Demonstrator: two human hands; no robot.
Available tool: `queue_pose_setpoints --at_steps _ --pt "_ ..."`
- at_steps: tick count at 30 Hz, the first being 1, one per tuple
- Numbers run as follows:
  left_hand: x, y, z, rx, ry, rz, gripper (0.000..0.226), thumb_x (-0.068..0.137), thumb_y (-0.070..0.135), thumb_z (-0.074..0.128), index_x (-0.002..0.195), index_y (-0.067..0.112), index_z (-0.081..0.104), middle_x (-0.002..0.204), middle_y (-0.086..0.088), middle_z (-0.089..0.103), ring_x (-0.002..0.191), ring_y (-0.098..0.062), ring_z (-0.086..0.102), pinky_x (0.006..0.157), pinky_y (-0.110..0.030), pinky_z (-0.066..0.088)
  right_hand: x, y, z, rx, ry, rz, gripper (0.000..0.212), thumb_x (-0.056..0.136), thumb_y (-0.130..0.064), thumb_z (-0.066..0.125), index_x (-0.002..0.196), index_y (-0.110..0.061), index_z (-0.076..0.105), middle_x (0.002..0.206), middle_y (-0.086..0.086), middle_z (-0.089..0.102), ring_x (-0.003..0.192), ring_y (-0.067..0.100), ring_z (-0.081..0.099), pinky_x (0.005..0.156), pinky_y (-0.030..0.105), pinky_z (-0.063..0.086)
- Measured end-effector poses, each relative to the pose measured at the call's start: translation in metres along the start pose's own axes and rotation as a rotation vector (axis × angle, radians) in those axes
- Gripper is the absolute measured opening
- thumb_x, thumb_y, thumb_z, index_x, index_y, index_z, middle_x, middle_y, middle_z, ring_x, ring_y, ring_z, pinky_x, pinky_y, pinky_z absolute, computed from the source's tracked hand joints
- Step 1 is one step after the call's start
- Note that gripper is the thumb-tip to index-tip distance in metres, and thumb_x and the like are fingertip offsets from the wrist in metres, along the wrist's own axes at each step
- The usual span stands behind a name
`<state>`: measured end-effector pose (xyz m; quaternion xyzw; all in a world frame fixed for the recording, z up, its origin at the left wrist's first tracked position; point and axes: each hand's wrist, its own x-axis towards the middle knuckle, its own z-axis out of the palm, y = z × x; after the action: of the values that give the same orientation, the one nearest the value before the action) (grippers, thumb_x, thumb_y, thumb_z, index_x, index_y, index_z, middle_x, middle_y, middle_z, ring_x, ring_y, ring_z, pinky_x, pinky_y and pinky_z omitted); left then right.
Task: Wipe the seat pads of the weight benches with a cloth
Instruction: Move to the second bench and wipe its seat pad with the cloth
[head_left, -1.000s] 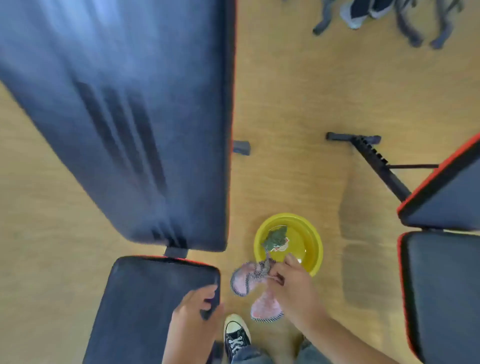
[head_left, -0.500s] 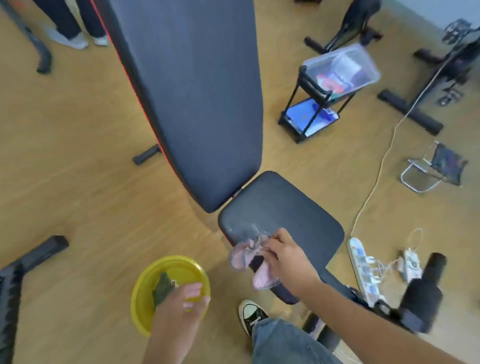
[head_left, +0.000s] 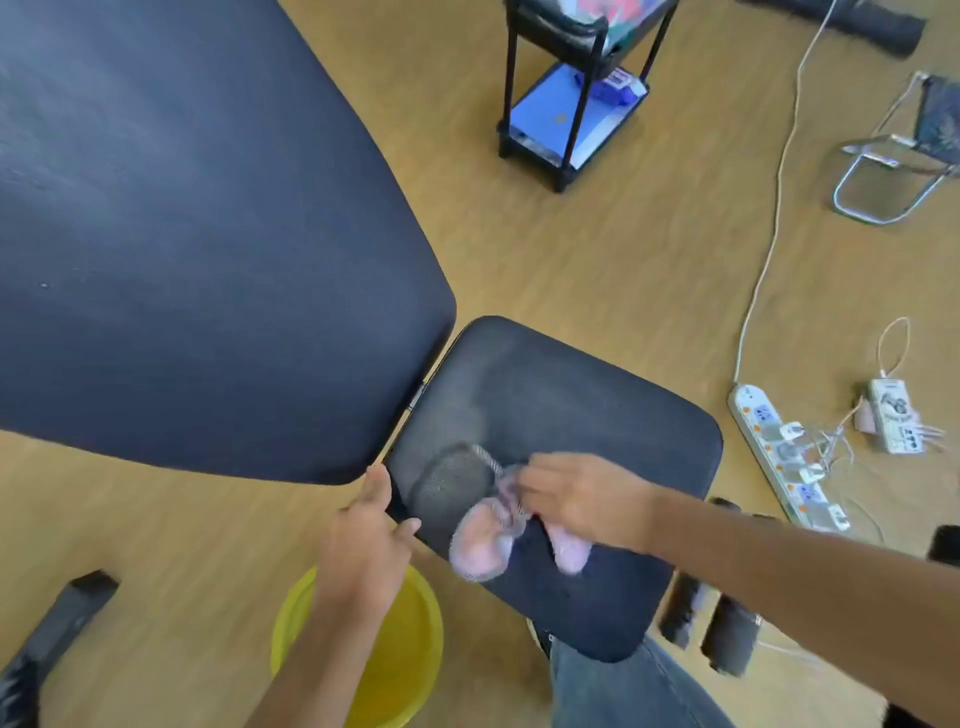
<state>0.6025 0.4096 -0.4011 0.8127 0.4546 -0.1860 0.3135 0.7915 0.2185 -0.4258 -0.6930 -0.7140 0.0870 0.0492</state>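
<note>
A black seat pad (head_left: 582, 415) lies just below the long black back pad (head_left: 197, 234) of a weight bench. My right hand (head_left: 582, 499) presses a pink cloth with a striped edge (head_left: 488, 535) onto the near part of the seat pad. A darker damp patch shows on the pad beside the cloth. My left hand (head_left: 369, 540) grips the seat pad's left edge, fingers curled over the rim.
A yellow basin (head_left: 410, 660) sits on the wooden floor under my left arm. A white power strip (head_left: 784, 452) with plugs and cables lies at the right. A black rack with a blue item (head_left: 566, 104) stands beyond. Black foam rollers (head_left: 727, 629) flank the seat.
The view has swung closer over the bench. My left hand moved from above the basin to the seat pad's edge. My right hand pushed the cloth further onto the pad.
</note>
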Motion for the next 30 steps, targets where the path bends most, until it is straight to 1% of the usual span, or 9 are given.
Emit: queue_pose_setpoints --at_steps 4,6,9,12,18,21,24,28,30 --pt "0.005 0.010 -0.003 0.110 0.021 -0.033 0.048 0.089 0.025 0.072 0.130 0.016 0.048 0.061 0.004 0.048 0.062 -0.021 0.049 0.053 -0.033 0.038 0.030 0.028 -0.005 0.257 0.388 0.821 0.012 0.076 -0.006 0.069 0.083 -0.010 0.061 0.087 0.006 0.054 0.075 0.028 0.057 0.066 0.034 0.048" --pt "0.011 0.013 -0.005 0.156 0.033 -0.004 0.043 0.087 0.026 0.074 0.120 0.016 0.049 0.061 0.006 0.048 0.060 -0.022 0.048 0.051 -0.033 0.036 0.041 -0.017 0.006 0.507 0.345 0.949 0.006 0.081 -0.016 0.061 0.080 -0.011 0.062 0.082 0.008 0.055 0.072 0.030 0.058 0.068 0.040 0.053" --pt "0.017 0.007 -0.006 0.216 0.047 0.057 0.035 0.081 0.015 0.073 0.109 0.014 0.052 0.051 0.004 0.037 0.053 -0.028 0.039 0.048 -0.036 0.026 0.034 -0.090 0.028 0.389 0.050 0.302 0.038 0.046 -0.017 0.069 0.084 -0.012 0.071 0.099 0.001 0.064 0.073 0.023 0.057 0.068 0.033 0.055" --pt "0.021 0.005 -0.008 0.250 0.024 0.087 0.046 0.081 0.023 0.074 0.122 0.011 0.056 0.053 0.002 0.035 0.066 -0.037 0.049 0.053 -0.037 0.030 0.025 -0.040 0.029 0.120 0.061 -0.009 0.027 0.071 -0.009 0.062 0.096 -0.013 0.073 0.108 -0.004 0.058 0.086 0.019 0.050 0.076 0.026 0.049" --pt "0.019 0.001 -0.010 0.017 -0.002 0.028 0.068 0.082 0.034 0.080 0.144 0.020 0.055 0.065 -0.003 0.056 0.091 -0.034 0.067 0.072 -0.033 0.053 0.064 -0.012 0.021 0.364 0.576 1.059 0.018 0.085 0.008 0.063 0.071 -0.001 0.058 0.077 0.009 0.045 0.069 0.026 0.043 0.061 0.040 0.045" --pt "0.023 -0.006 -0.011 0.012 0.020 0.040 0.031 0.078 0.023 0.074 0.108 0.021 0.068 0.065 0.000 0.055 0.081 -0.037 0.066 0.065 -0.038 0.056 0.068 -0.105 0.036 0.295 0.314 0.443 0.014 0.077 0.001 0.058 0.082 -0.009 0.067 0.088 0.006 0.057 0.078 0.019 0.045 0.070 0.025 0.041" --pt "0.022 -0.009 -0.008 0.012 0.025 0.068 0.037 0.078 0.026 0.074 0.114 0.022 0.066 0.068 -0.003 0.062 0.075 -0.034 0.061 0.058 -0.037 0.049 0.054 -0.065 0.028 0.138 0.168 0.072 0.023 0.086 -0.006 0.049 0.092 -0.013 0.070 0.094 0.004 0.058 0.078 0.021 0.053 0.070 0.029 0.048" --pt "0.022 -0.010 -0.006 0.065 0.051 0.088 0.062 0.083 0.042 0.076 0.137 0.023 0.054 0.104 -0.005 0.074 0.105 -0.031 0.065 0.078 -0.035 0.053 0.072 0.029 0.006 0.246 0.475 0.978 0.011 0.093 -0.004 0.059 0.089 -0.002 0.069 0.088 0.015 0.053 0.074 0.033 0.053 0.066 0.044 0.050" --pt "0.024 -0.011 -0.006 0.051 0.047 0.070 0.066 0.083 0.043 0.076 0.142 0.025 0.052 0.110 -0.005 0.074 0.109 -0.029 0.063 0.078 -0.031 0.048 0.092 0.005 0.011 0.338 0.578 1.195 0.015 0.096 -0.008 0.058 0.086 -0.001 0.067 0.088 0.011 0.049 0.074 0.030 0.051 0.070 0.041 0.046"
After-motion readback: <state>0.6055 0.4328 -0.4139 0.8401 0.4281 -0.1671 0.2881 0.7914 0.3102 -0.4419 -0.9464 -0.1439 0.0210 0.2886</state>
